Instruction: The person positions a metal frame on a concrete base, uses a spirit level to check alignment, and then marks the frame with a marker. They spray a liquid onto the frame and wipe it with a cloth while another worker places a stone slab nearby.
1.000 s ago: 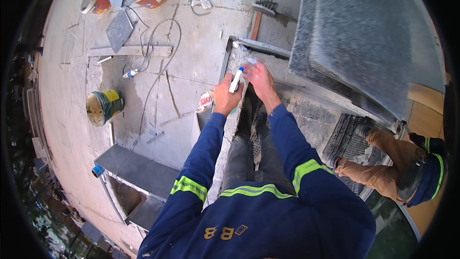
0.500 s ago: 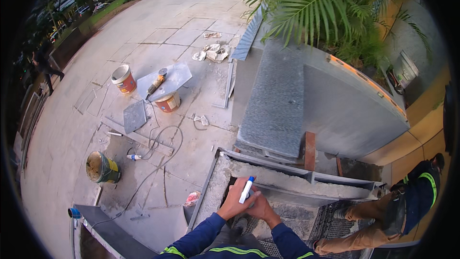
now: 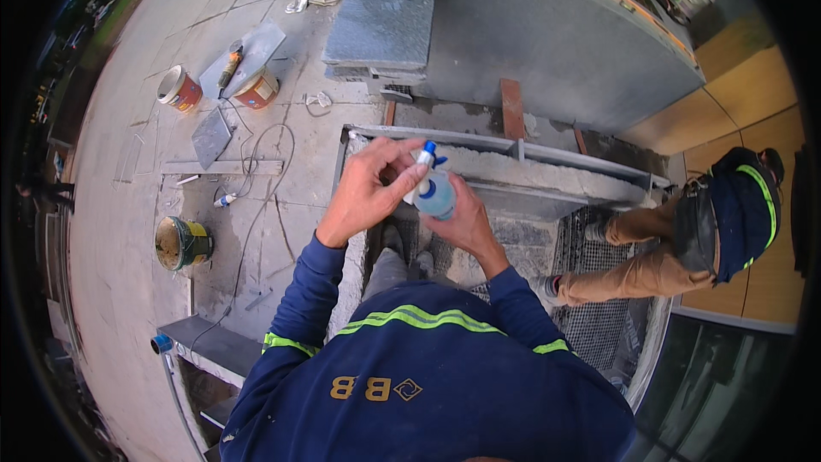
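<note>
My right hand (image 3: 466, 221) is wrapped around a small translucent bottle (image 3: 438, 197) with pale blue contents. Its palm and fingers cover part of the bottle's side. At the bottle's top, my left hand (image 3: 369, 186) has its thumb and fingers bent around a white, marker-like tube with a blue end (image 3: 428, 151). More blue parts show beside the tube; whether it is joined to the bottle I cannot tell. Both hands are close together in front of my chest, above a trough edged with grey slabs (image 3: 479, 144).
A co-worker (image 3: 684, 231) stands on the right, on black mesh (image 3: 590, 291). Grey stone slabs (image 3: 380, 17) lie stacked ahead. To the left are buckets (image 3: 180, 88), an angle grinder (image 3: 229, 68) on a slab, a cable (image 3: 248, 248) and a mud-filled bucket (image 3: 184, 244).
My view has tilted down, bringing my torso into sight. Both hands have come up and parted somewhat, and the translucent bottle now shows in my right hand.
</note>
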### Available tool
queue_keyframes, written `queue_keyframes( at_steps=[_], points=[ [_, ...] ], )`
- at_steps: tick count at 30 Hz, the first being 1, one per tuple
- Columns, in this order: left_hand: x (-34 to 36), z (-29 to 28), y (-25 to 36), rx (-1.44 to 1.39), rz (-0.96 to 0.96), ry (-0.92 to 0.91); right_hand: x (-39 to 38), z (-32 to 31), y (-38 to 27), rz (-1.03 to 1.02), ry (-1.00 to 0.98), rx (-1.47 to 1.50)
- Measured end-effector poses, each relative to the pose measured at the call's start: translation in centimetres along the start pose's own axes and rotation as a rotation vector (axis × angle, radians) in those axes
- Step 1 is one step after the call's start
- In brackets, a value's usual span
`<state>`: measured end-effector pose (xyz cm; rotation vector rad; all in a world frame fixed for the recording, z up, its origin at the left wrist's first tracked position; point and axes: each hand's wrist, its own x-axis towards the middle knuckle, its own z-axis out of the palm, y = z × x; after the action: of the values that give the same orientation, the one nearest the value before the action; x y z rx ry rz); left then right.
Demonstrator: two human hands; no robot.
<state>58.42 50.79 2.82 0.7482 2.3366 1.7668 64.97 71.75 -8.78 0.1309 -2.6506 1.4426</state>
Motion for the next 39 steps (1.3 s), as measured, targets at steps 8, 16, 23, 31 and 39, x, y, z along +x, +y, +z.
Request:
queue_keyframes(
  at_steps=[8,16,23,31,39],
  points=[
    [1.0,3.9,0.4,0.333,0.041,0.100,-0.2,-0.9,0.1,-0.004,0.121,-0.125],
    [1.2,5.8,-1.7,0.675,-0.151,0.454,1.9,5.9,3.6,-0.148,0.206,0.123],
    [-1.8,3.7,5.5,0.480,0.369,0.288,-1.7,-1.3,0.6,-0.096,-0.232,0.213],
    [-2.7,-0.8,7.2,0.751,0.999,-0.042,-2.2,-0.6,-5.5,-0.269,-0.474,0.164],
    [2.2,1.8,7.3,0.978,0.581,0.432,1.5,1.7,-3.8,-0.224,0.076,0.349]
  ],
)
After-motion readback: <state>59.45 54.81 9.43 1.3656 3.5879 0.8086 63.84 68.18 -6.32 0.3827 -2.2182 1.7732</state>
